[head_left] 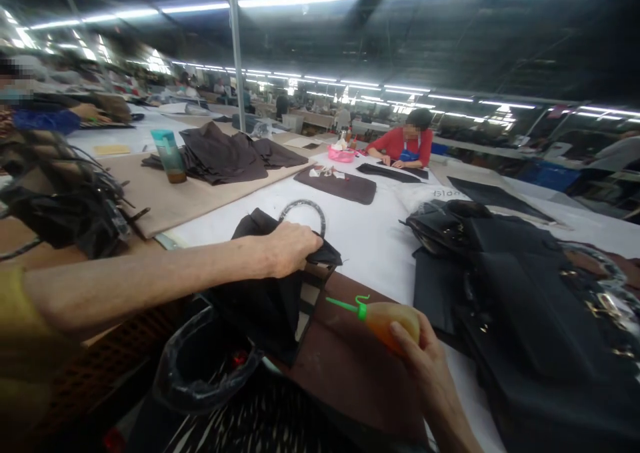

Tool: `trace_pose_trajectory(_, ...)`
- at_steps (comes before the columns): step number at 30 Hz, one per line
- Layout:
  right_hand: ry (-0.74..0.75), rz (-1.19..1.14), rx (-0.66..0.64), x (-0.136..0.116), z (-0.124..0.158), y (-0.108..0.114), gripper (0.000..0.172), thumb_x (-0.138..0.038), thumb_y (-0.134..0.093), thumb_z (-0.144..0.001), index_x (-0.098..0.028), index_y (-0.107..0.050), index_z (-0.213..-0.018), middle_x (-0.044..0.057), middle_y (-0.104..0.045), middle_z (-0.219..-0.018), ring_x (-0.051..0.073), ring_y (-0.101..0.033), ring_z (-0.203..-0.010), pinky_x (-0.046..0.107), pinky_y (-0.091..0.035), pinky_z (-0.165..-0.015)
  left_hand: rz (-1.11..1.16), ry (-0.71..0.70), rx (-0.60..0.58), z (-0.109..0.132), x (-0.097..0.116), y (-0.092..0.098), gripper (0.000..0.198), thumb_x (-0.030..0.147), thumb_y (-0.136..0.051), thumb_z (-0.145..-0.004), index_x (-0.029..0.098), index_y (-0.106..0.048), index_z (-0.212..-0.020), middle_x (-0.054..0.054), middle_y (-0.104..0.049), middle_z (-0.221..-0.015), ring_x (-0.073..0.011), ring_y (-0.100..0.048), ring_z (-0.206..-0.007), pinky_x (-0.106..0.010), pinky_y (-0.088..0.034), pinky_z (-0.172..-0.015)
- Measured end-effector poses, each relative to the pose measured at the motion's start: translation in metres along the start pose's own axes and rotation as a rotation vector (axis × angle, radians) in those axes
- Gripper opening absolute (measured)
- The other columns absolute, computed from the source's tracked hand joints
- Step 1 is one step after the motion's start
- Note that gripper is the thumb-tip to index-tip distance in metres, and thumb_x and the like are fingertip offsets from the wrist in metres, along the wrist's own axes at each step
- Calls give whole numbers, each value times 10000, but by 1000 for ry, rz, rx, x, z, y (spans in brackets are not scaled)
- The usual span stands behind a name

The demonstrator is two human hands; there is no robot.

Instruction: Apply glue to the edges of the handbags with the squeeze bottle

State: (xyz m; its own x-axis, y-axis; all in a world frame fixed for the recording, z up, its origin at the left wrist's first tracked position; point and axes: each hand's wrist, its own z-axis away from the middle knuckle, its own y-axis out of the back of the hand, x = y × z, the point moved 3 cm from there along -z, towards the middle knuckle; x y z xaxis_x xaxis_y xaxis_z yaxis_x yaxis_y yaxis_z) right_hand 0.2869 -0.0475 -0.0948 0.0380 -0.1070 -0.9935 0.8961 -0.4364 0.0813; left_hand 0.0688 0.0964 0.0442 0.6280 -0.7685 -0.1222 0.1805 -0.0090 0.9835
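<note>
The left hand [293, 247] grips the black piece [263, 309]; the right hand [425, 354] is clamped round the amber squeeze bottle [383, 323], over the brown panel [350, 366] — 1 careless hard press could drip there.

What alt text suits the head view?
The left hand grips black fabric beside a curved, plastic-wrapped handle; the right hand holds an amber squeeze bottle with a green nozzle. Across the white-topped table, a co-worker in red leans over dark pieces.
</note>
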Motion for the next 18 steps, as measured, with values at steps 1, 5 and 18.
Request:
trace_pose_trajectory(1, 12, 5, 0, 1, -4, -4, 486, -492, -672, -711, -211, -521, -1079, 27, -629, -875, 252, -581, -793, 291, -494, -575, -1, -13, 21, 0, -1, -6, 181, 224, -590, -721, 179, -581, -897, -78, -652, -882, -251, -616, -852, -317, -465, -674)
trace_pose_trajectory(5, 78, 29, 10, 7, -20, -19, 490, -466, -674, -705, -219, -501, -1091, 19, -617, -925, 258, -579, -859, 323, -498, -692, 3, -2, 67, -4, -8, -14, 116, 231, -590, -742, 184, -571, -846, -61, -652, -859, -241, -618, -837, -302, -453, -640)
trace_pose_trajectory(18, 134, 209, 68, 23, -45, -27, 576, -449, -673, -684, -215, -499, -1181, 40, -589, -996, 286, -552, -919, 368, -473, -758, 6, -26, 124, -9, -12, -18, 50, 215, -555, -763, 181, -567, -798, -40, -640, -810, -230, -617, -778, -296, -410, -565)
